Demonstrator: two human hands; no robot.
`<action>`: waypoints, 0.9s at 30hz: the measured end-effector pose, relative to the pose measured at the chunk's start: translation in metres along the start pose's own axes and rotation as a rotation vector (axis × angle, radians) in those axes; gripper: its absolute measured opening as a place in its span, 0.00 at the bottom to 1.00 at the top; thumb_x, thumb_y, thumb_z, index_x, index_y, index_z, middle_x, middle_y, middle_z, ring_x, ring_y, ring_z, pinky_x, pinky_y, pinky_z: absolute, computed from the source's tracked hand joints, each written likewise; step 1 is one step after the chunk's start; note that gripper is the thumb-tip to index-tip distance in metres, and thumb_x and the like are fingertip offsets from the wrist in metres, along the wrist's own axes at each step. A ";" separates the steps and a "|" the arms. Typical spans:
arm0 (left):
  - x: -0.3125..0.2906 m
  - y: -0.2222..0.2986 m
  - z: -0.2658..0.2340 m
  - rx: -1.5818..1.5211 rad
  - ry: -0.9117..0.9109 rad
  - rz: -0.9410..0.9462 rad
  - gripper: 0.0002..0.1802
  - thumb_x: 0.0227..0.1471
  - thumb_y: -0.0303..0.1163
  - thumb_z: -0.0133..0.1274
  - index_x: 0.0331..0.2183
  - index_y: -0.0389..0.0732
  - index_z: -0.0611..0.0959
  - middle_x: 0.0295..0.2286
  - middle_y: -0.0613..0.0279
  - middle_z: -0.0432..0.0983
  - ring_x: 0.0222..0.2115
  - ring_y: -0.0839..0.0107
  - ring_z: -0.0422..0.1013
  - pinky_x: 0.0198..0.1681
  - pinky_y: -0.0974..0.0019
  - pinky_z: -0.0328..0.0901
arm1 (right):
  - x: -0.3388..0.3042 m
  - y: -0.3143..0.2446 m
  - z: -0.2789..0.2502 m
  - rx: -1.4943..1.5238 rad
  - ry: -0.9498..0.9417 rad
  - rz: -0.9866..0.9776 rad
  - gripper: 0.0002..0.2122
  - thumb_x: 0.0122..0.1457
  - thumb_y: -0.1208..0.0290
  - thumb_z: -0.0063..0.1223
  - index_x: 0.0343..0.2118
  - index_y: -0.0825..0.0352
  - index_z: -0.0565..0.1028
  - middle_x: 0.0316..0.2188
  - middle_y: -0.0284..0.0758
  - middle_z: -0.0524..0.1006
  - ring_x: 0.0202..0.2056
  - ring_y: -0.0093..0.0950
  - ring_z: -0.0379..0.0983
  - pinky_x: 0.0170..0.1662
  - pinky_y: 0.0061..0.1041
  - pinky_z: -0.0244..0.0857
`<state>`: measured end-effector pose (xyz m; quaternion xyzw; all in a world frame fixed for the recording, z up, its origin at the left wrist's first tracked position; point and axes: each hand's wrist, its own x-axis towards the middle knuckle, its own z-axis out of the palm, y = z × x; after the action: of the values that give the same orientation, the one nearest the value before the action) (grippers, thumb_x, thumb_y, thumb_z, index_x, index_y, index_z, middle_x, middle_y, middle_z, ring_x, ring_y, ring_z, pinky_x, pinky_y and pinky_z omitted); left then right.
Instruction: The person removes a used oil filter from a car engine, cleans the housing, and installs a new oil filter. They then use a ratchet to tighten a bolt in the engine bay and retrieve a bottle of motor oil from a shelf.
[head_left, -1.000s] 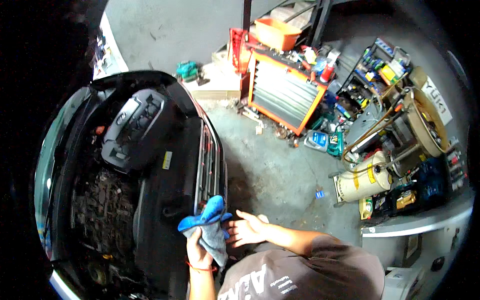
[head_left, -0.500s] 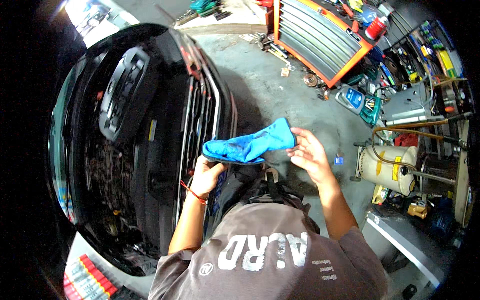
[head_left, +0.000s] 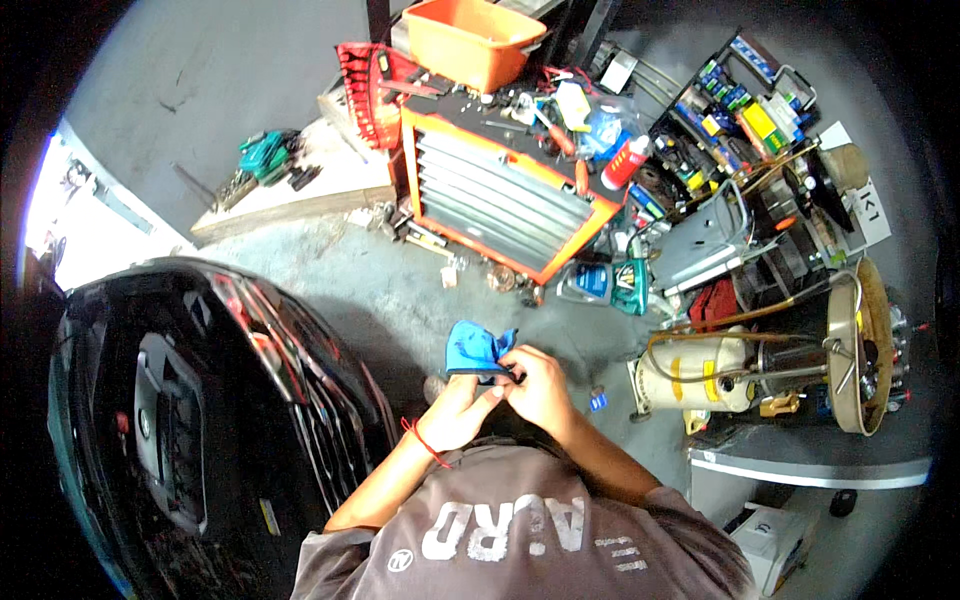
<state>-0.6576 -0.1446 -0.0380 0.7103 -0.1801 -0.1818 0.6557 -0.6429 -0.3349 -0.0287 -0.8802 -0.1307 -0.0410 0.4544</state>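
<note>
A blue cloth (head_left: 474,348) with a dark edge is folded up in front of my body. My left hand (head_left: 458,414) holds its lower side from beneath, the fingers mostly hidden by the cloth. A red string circles that wrist. Close beside it, my right hand (head_left: 538,388) pinches the cloth's dark edge at its right side. The two hands almost touch.
To the left stands a black car (head_left: 230,400), its engine bay exposed. Ahead are an orange-framed tool cabinet (head_left: 500,190) and an orange bin (head_left: 470,45). At right stand a cream tank (head_left: 690,370) with a round pan (head_left: 858,350) and a workbench (head_left: 810,468).
My view has turned right, away from the car. The cloth, stretched sideways before, is now gathered up. My right hand has come in beside my left and closed on the cloth's edge.
</note>
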 end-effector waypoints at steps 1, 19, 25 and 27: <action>0.011 0.018 -0.019 0.105 -0.027 -0.125 0.24 0.60 0.37 0.53 0.49 0.28 0.72 0.45 0.39 0.71 0.50 0.48 0.67 0.60 0.57 0.57 | 0.018 0.003 -0.004 0.015 -0.021 0.139 0.09 0.47 0.80 0.63 0.33 0.68 0.77 0.21 0.32 0.74 0.21 0.21 0.70 0.26 0.24 0.65; 0.013 -0.014 -0.153 -0.053 0.796 -0.336 0.15 0.64 0.31 0.53 0.24 0.36 0.76 0.25 0.66 0.77 0.27 0.79 0.68 0.34 0.72 0.64 | 0.534 0.147 -0.248 -0.598 0.461 0.076 0.23 0.48 0.57 0.67 0.45 0.65 0.79 0.40 0.47 0.81 0.44 0.44 0.79 0.48 0.39 0.71; 0.053 0.004 -0.146 -0.075 0.911 -0.495 0.24 0.65 0.37 0.51 0.19 0.35 0.78 0.18 0.69 0.73 0.21 0.82 0.63 0.26 0.72 0.58 | 0.550 0.223 -0.136 -0.434 0.125 0.188 0.25 0.48 0.61 0.68 0.47 0.69 0.76 0.40 0.50 0.81 0.45 0.47 0.78 0.49 0.41 0.70; 0.066 0.015 -0.142 -0.067 0.969 -0.524 0.24 0.67 0.39 0.49 0.22 0.34 0.81 0.20 0.66 0.75 0.22 0.80 0.66 0.28 0.72 0.60 | 0.566 0.240 -0.101 -0.473 0.068 0.144 0.28 0.50 0.61 0.67 0.51 0.71 0.72 0.43 0.54 0.79 0.48 0.50 0.76 0.51 0.42 0.69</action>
<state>-0.5305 -0.0550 -0.0144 0.7127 0.3309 0.0031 0.6186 -0.0296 -0.4400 -0.0513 -0.9672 -0.0390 -0.0676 0.2416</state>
